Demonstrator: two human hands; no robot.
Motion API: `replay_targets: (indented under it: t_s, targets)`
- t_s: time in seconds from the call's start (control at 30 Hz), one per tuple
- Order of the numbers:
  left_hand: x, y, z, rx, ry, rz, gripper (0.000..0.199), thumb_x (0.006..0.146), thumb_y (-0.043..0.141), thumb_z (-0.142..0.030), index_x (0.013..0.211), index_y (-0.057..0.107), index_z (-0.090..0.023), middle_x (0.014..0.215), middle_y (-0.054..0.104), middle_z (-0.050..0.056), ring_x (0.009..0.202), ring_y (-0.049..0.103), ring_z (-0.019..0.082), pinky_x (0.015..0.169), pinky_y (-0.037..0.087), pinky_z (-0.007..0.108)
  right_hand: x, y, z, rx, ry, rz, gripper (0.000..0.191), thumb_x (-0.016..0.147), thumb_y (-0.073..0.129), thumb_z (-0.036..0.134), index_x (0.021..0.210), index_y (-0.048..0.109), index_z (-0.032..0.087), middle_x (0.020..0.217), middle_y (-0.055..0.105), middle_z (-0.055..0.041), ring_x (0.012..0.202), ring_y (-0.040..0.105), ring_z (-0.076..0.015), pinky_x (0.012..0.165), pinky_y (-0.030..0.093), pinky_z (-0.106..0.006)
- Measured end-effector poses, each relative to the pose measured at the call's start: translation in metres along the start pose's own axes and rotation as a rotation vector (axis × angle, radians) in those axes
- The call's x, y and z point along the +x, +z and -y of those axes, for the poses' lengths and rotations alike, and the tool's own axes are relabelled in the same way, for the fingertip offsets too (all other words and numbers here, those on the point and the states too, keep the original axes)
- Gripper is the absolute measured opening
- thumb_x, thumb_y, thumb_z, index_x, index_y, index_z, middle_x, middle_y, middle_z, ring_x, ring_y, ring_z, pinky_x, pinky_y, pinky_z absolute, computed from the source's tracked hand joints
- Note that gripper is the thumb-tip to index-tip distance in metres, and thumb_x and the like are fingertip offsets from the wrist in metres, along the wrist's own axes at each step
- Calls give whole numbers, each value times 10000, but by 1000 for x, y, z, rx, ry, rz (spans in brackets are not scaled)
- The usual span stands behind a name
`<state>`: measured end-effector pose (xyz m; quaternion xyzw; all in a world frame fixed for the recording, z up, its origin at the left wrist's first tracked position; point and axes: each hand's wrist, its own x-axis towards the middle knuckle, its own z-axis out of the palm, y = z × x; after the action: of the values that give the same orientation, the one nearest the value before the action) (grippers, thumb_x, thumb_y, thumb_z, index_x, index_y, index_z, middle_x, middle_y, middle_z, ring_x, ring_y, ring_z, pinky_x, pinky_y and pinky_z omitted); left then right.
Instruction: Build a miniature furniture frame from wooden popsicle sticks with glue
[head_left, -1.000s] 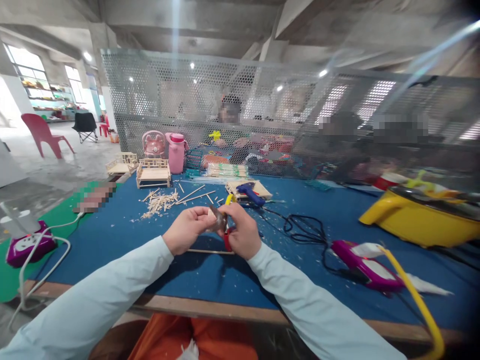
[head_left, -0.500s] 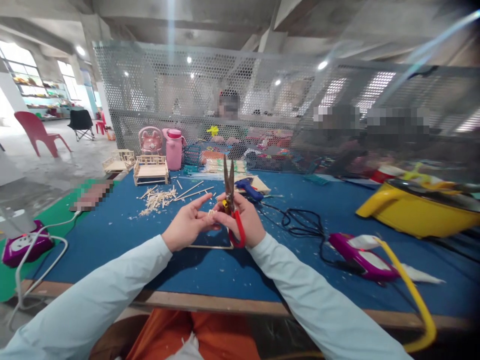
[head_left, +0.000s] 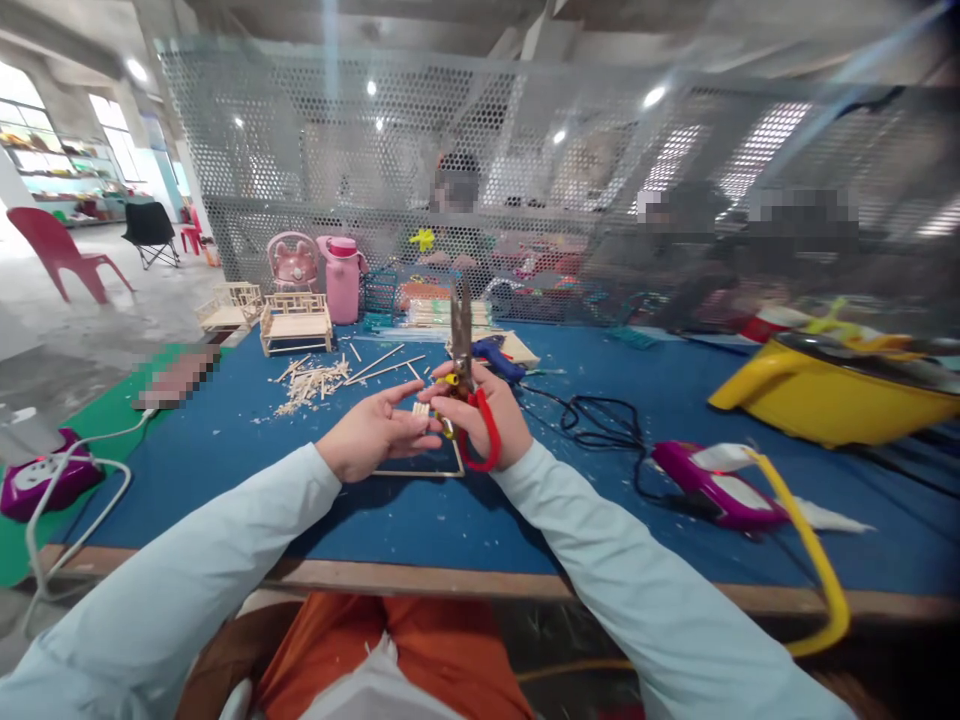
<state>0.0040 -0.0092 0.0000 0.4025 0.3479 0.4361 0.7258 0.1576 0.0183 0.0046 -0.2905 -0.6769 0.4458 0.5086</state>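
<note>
Between the thumb and fingers of my left hand (head_left: 366, 436) sits a small row of short pale wooden stick pieces (head_left: 421, 409). My right hand (head_left: 501, 408) is wrapped round red-handled scissors (head_left: 461, 330), whose blades point up and away from me. Its fingertips are close to the stick pieces; whether they touch them I cannot tell. Something small and yellow shows by the scissors' pivot. Below both hands, a thin wooden stick frame (head_left: 420, 474) lies on the blue table (head_left: 360, 530), partly covered by them.
Cut sticks (head_left: 315, 385) lie in a heap left of centre. Two small wooden bed-like models (head_left: 296, 322) stand behind, beside a pink bottle (head_left: 343, 285). A blue glue gun (head_left: 499, 358), a purple power strip (head_left: 720, 490) and a yellow pot (head_left: 840, 395) are rightward. A perforated screen (head_left: 300, 150) rises behind.
My right hand has shifted slightly, with the scissors turned a little. The row of stick pieces in my left fingers now shows more plainly. The whole view has tipped slightly downward.
</note>
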Motion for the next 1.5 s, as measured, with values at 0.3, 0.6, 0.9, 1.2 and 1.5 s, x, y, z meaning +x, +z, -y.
replay_targets:
  t_s: [0.3,0.6,0.9,1.2,1.5]
  targets:
    - [-2,-1,-3,-24,-44,-2,626,707,652,-89,1277,415,-194,742,667,29,631,657,135,691,483,269,-2,-1,7,2,47,93,284,588,579,145,868,547,181,715,666,-14,639,629,-149,608,511,-282]
    - [2,-6,3,-7,34,56,718,664,704,-113,1308,394,-192,757,681,38,669,662,145,741,498,294,-2,0,8,-4,55,62,275,605,608,166,873,550,172,738,664,-24,627,622,-145,599,515,-290]
    - [3,-1,5,130,190,67,889,622,742,-205,1369,269,-117,632,668,-4,632,641,133,758,484,305,1,-4,6,-25,55,105,356,563,717,208,875,549,166,707,641,-1,621,607,-130,585,508,-271]
    - [3,-4,8,225,194,108,779,651,712,-185,1341,351,-178,546,622,-42,623,637,127,702,475,259,-2,4,7,-19,119,73,366,532,726,180,841,532,163,591,589,52,476,544,-83,482,484,-219]
    - [-6,-5,-10,84,-26,89,781,630,673,-72,1337,356,-176,722,679,30,682,646,143,697,455,263,1,1,6,6,162,104,339,539,710,182,829,536,168,565,586,60,449,555,-92,478,488,-231]
